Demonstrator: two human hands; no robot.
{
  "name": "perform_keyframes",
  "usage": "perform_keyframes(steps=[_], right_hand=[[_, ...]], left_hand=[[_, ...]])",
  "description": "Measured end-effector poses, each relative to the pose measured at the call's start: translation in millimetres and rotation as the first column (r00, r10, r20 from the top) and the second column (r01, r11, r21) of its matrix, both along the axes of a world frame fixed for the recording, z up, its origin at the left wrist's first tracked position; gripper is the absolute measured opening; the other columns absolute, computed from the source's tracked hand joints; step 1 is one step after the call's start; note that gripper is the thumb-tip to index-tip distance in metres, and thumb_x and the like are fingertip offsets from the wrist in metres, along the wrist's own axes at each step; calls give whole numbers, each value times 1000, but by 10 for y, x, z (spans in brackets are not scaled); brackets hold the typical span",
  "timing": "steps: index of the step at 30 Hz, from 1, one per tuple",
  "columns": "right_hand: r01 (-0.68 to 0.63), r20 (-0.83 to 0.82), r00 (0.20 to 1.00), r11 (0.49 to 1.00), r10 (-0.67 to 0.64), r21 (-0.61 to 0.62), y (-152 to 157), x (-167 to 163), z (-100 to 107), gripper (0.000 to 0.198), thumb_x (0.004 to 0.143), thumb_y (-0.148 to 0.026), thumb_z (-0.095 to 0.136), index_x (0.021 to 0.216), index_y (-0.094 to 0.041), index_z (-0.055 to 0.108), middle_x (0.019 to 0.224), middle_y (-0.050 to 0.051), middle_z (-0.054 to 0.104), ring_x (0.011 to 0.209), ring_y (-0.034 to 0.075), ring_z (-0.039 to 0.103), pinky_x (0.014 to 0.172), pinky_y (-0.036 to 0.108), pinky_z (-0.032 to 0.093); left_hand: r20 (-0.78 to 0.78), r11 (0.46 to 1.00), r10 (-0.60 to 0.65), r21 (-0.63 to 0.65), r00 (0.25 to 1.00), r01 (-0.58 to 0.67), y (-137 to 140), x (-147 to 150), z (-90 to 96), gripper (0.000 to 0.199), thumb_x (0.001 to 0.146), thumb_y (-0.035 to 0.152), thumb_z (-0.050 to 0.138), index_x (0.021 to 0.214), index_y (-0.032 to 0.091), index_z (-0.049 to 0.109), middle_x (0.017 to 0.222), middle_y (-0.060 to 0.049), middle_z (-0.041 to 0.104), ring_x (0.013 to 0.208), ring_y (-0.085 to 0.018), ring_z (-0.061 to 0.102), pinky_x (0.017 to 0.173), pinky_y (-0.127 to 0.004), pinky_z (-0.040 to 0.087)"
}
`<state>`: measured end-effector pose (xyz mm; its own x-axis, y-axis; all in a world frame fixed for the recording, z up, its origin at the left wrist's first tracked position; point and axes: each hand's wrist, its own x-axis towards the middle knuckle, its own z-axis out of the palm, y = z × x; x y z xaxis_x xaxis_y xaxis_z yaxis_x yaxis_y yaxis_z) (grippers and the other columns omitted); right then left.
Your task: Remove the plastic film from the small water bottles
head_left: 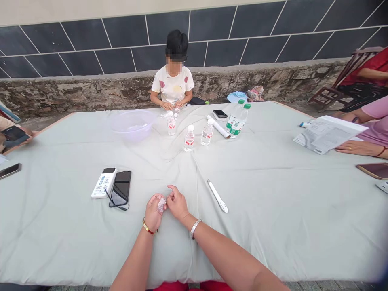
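Observation:
A small, clear, crumpled piece of plastic (161,204) is between my two hands above the near part of the table. My left hand (152,213) is closed around it, with the fingers curled over its top. The thumb and fingers of my right hand (178,205) pinch at its right edge, one finger sticking out. Its exact kind is too small to tell. Left of my hands lie a white power bank (102,185) with a short black cable and a black phone (121,188). To the right lies a slim white pen-like tool (217,197).
Small water bottles (188,139) stand mid-table, with a pale purple basin (131,125) behind left. Green-capped bottles (238,123) stand beside a paper roll (220,128). A person (172,87) sits opposite, hands on a bottle. At right, another person's hand (360,148) is by papers (330,131).

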<state>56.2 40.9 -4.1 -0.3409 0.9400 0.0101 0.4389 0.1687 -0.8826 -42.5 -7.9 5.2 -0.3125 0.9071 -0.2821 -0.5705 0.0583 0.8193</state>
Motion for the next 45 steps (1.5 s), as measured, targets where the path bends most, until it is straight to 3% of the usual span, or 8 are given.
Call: perform_keyframes(steps=[45], right_hand=[[-7, 107, 994, 998, 0, 65, -13, -9, 25, 40, 76, -12, 41, 114, -21, 52, 62, -3, 54, 61, 14, 54, 60, 24, 40]], left_hand=[[-21, 1000, 15, 2, 1000, -15, 15, 15, -19, 11, 68, 28, 61, 66, 21, 53, 64, 3, 48, 49, -9, 39, 48, -23, 33]])
